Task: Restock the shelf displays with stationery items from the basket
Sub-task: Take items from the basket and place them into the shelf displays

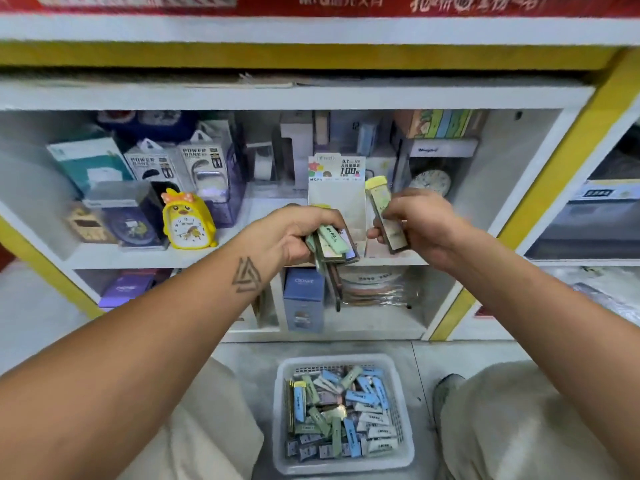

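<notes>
Lead cases (330, 242) in both hands — basket (282, 415) below

We cannot read the blurred red banner (346, 3); our left hand (287, 237) hides most of its cases (332, 244).

This is a small retail shop — a stationery and gift store by its stock. White shelving with yellow trim (540, 188) is packed with boxed goods facing outward: clear-fronted packs printed "POWER BANK" (152, 164), a yellow duck-shaped alarm clock (188, 221), a round grey clock in a box (431, 181), and a white cardboard display box printed "0.7" and "100" (337, 188). A red banner with white Chinese lettering (346, 3) runs along the top — shop signage. On the floor stands a white plastic basket (280, 420) heaped with small blue, green and white cases of one kind (349, 410), bulk stock.
</notes>
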The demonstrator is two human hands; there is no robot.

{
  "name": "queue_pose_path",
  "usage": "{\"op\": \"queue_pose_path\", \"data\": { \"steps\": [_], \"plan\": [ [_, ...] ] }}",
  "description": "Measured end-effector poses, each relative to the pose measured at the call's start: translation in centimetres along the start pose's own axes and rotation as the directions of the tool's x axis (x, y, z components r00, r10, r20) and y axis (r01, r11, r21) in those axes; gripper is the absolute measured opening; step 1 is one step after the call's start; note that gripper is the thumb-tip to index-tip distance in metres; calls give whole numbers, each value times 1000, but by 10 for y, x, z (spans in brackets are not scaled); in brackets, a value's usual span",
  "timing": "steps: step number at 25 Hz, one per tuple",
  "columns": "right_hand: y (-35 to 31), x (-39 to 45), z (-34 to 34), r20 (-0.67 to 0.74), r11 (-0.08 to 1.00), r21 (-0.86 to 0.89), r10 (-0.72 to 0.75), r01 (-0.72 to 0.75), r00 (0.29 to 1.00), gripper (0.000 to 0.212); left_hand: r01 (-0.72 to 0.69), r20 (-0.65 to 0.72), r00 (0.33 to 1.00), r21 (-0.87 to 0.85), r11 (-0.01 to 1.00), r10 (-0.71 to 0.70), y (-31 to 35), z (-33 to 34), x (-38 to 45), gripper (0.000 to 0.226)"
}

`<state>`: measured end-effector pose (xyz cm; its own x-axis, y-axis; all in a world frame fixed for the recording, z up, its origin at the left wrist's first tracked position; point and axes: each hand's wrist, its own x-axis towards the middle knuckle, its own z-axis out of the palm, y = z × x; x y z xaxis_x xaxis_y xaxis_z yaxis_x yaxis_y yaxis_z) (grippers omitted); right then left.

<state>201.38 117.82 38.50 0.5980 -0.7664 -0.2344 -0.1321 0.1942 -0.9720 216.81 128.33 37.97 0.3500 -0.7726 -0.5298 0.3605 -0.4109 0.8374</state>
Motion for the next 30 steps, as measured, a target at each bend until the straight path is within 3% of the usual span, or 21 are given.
{"op": "queue_pose_path", "data": {
  "steps": [2, 5, 8, 11, 16, 20, 22, 27, 30],
  "plan": [
    [-11, 17, 1, -79, 987, -117, -123, 113, 989, 5, -25, -33, 999, 36, 999, 26, 18, -4, 7, 17],
    [-19, 48, 10, -119, 905, -323, -330, 277, 937, 7, -73, -111, 991, 35, 997, 76, 37, -16, 18, 15],
    [-16, 78, 24, -30, 705, -589, -507, 395, 861, 17, -105, -156, 982, 2, 994, 104, 45, -37, 31, 13],
    [-8, 98, 37, 85, 564, -661, -599, 495, 796, 24, -106, -207, 973, -5, 994, 102, 49, -65, 45, 15],
    [1, 119, 50, 155, 578, -582, -612, 573, 775, 14, -93, -211, 973, -11, 996, 88, 51, -83, 55, 18],
    [14, 124, 57, 259, 441, -638, -648, 630, 716, 10, -113, -234, 966, -2, 994, 109, 51, -82, 57, 16],
    [19, 126, 56, 263, 425, -675, -626, 604, 734, 13, -117, -236, 965, -6, 993, 113, 51, -80, 57, 16],
    [24, 127, 56, 239, 516, -641, -568, 567, 787, 17, -115, -221, 969, -14, 993, 109, 49, -73, 56, 17],
    [28, 124, 57, 307, 394, -704, -581, 591, 754, 20, -128, -228, 966, -8, 992, 123, 49, -74, 56, 26]
  ]
}}
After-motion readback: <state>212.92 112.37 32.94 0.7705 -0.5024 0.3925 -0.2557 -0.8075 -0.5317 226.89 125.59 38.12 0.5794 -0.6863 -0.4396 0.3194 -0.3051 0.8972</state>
